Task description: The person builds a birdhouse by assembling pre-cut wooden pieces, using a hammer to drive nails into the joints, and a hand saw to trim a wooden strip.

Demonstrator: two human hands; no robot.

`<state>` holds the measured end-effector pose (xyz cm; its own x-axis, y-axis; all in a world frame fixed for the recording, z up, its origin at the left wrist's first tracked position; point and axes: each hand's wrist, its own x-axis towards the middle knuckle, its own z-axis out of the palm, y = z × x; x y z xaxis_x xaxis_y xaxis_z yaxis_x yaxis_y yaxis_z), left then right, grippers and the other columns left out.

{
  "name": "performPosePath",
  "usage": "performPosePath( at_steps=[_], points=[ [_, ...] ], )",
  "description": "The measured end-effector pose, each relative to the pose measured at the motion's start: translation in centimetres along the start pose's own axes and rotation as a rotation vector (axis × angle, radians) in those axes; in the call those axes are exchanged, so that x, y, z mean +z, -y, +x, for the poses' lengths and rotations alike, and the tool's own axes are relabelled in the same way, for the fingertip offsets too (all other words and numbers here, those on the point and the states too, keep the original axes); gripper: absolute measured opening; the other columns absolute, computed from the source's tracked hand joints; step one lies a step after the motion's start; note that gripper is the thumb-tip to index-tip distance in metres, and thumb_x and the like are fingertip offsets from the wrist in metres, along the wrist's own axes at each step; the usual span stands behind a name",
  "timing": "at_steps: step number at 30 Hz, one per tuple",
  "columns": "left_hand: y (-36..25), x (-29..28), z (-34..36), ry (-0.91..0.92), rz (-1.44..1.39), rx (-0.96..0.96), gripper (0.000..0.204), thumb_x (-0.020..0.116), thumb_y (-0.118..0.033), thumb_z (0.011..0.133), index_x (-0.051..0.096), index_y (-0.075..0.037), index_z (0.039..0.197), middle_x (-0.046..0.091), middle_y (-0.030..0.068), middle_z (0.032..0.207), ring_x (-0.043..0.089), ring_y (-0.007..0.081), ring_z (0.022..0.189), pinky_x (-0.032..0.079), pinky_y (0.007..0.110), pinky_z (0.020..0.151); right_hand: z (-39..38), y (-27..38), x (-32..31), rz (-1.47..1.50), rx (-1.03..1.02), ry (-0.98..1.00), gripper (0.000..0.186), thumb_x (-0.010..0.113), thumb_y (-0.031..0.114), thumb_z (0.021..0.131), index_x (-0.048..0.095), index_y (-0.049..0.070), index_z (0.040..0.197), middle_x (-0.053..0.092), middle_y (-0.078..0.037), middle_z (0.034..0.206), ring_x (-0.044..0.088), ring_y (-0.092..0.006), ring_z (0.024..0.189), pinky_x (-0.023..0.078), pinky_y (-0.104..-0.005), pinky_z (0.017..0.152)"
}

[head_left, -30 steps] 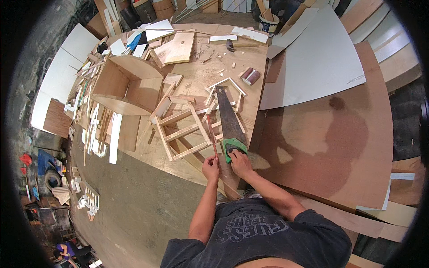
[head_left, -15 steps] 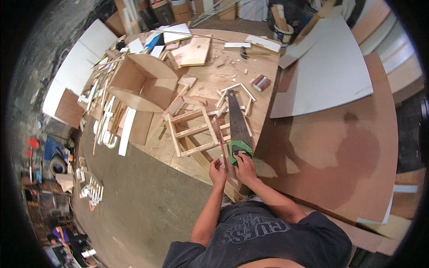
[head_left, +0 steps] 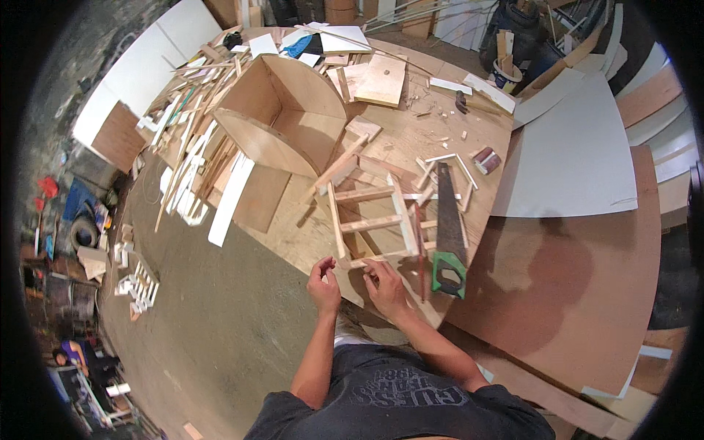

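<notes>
My left hand hovers just left of a ladder-like wooden frame, fingers curled but apart, with nothing visible in it. My right hand is at the frame's near bar, fingers bent and apart; whether the fingertips touch it is unclear. Right of that hand a green-handled handsaw lies on the table, beside a thin red stick and a small angular white-edged frame.
A curved plywood box sits among offcuts on the table. Large sheets occupy the right side. A reddish-brown roll lies near the table's right edge. Another person is low at far left.
My right hand has let go of the saw's handle and moved left to the ladder-like frame. My left hand has left the red stick and shifted left. The view has shifted too.
</notes>
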<state>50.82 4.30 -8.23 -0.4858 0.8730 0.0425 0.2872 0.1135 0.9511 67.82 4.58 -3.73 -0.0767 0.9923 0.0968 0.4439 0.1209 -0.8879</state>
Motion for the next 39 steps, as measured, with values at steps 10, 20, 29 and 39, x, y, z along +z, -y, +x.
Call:
performPosePath(
  at_steps=[10,20,29,39],
  points=[
    [3.4,-6.0,18.3,0.046,0.388,0.192,0.042,0.07,-0.005,0.093,0.065,-0.002,0.135,0.068,0.0202,0.131,0.064,0.0383,0.122,0.048,0.046,0.107,11.9,3.2,15.6,-0.031,0.071,0.026,0.038,0.071,0.002,0.093,0.067,0.004,0.131,0.074,-0.019,0.114,0.074,-0.0343,0.103,0.059,-0.0414,0.089],
    [9.0,-7.3,22.7,0.385,-0.095,-0.31,0.033,0.073,-0.01,0.098,0.071,0.003,0.129,0.079,0.0126,0.1,0.073,0.019,0.09,0.057,0.032,0.084,17.4,0.4,22.6,-0.249,0.206,0.062,0.046,0.071,0.018,0.098,0.058,-0.003,0.136,0.073,-0.026,0.115,0.074,-0.0396,0.103,0.057,-0.0477,0.09],
    [6.1,-12.8,18.6,0.371,-0.341,-0.318,0.034,0.077,0.0,0.094,0.07,0.008,0.126,0.077,0.0131,0.108,0.072,0.0167,0.098,0.057,0.031,0.09,15.5,4.6,22.2,0.393,0.538,-0.1,0.043,0.074,0.024,0.1,0.06,-0.002,0.131,0.076,-0.017,0.106,0.076,-0.0169,0.078,0.06,-0.0326,0.063],
    [-0.2,-10.6,14.0,0.687,-0.22,-0.178,0.041,0.074,0.002,0.096,0.065,0.002,0.136,0.075,0.0076,0.107,0.07,0.0134,0.098,0.056,0.03,0.091,9.2,6.7,11.9,0.265,0.348,-0.19,0.039,0.078,0.029,0.095,0.067,0.0,0.119,0.076,-0.016,0.103,0.075,-0.0246,0.086,0.058,-0.0408,0.081]
  ],
)
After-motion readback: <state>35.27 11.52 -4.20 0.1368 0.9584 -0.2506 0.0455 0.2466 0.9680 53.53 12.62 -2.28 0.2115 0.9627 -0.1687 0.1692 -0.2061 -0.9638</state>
